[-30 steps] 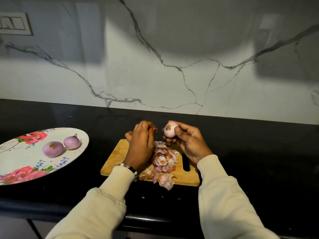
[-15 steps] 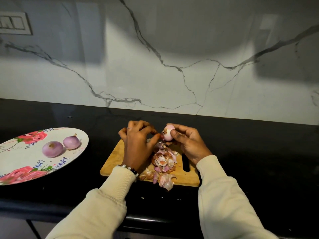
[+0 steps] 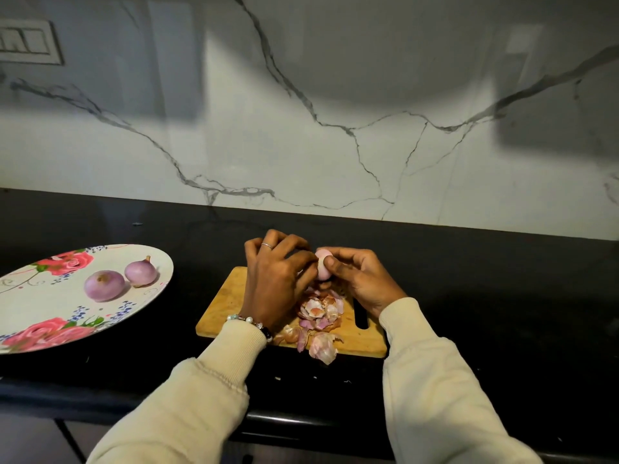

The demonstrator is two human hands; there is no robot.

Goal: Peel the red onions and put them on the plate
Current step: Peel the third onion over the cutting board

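Observation:
My right hand (image 3: pixel 360 277) grips a small pale pink onion (image 3: pixel 322 267) above the far edge of the wooden cutting board (image 3: pixel 221 309). The fingers of my left hand (image 3: pixel 276 279) curl against the onion's left side and hide part of it. A heap of onion skins (image 3: pixel 320 311) lies on the board just below both hands. To the left, a floral plate (image 3: pixel 43 306) carries two peeled onions: a rounder one (image 3: pixel 104 285) and one with a stem tip (image 3: pixel 140 272).
The board sits on a black counter (image 3: pixel 485 296) against a white marbled wall. More loose skins (image 3: pixel 322 346) hang over the board's near edge. A wall switch plate (image 3: pixel 28 41) shows at the top left.
My left hand has come back from the left and its fingers now close on the onion. The onion sits lower and deeper in my right hand.

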